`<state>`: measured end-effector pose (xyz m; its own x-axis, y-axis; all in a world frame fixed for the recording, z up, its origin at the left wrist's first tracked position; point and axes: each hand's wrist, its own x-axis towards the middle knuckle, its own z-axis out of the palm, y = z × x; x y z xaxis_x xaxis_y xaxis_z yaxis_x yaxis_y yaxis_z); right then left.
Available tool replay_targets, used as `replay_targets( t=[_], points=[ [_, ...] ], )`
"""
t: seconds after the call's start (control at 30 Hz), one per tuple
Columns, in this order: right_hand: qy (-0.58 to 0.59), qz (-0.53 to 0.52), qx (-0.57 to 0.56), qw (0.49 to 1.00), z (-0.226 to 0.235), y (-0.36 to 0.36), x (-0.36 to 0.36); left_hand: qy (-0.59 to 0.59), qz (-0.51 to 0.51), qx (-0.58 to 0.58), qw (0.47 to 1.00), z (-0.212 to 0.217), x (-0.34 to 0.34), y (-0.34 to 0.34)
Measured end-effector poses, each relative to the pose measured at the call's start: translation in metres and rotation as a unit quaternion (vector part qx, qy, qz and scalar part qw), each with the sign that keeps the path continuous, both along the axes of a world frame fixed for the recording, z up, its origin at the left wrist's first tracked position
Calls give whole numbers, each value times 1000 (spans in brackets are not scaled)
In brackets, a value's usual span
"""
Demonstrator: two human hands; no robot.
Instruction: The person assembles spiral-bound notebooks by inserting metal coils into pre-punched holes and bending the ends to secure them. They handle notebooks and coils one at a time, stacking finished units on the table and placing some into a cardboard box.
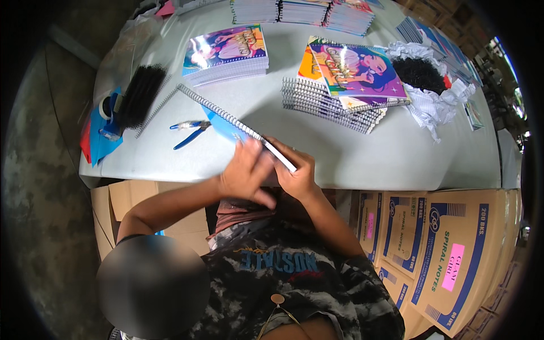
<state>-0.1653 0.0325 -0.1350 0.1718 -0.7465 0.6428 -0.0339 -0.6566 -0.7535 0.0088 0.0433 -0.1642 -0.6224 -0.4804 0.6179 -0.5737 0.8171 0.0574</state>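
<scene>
Fingers (258,170) on seemingly up-left-slanting notebook (226,122)

Pale table (362,153) — notebook stacks (340,85), blue pliers (190,133), black coils (139,96), shredded paper (436,105)

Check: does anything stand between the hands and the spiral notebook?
Nothing visible: left hand and right hand both hold the spiral notebook at the table edge; the blue pliers lie apart, to its left.
</scene>
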Motion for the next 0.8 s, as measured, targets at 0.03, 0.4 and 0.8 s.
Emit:
replay_targets(
  t=[0.03, 0.4, 0.8],
  points=[
    [-22, -2, 8, 1000, 0, -4, -2, -71, -55, -60, 994, 1, 3, 3],
    [21, 16, 38, 999, 5, -6, -1, 57, 43, -196, 978, 37, -22, -23],
    [40, 68, 25, 997, 2, -6, 13, -8, 111, -50, 993, 60, -21, -13]
  ],
)
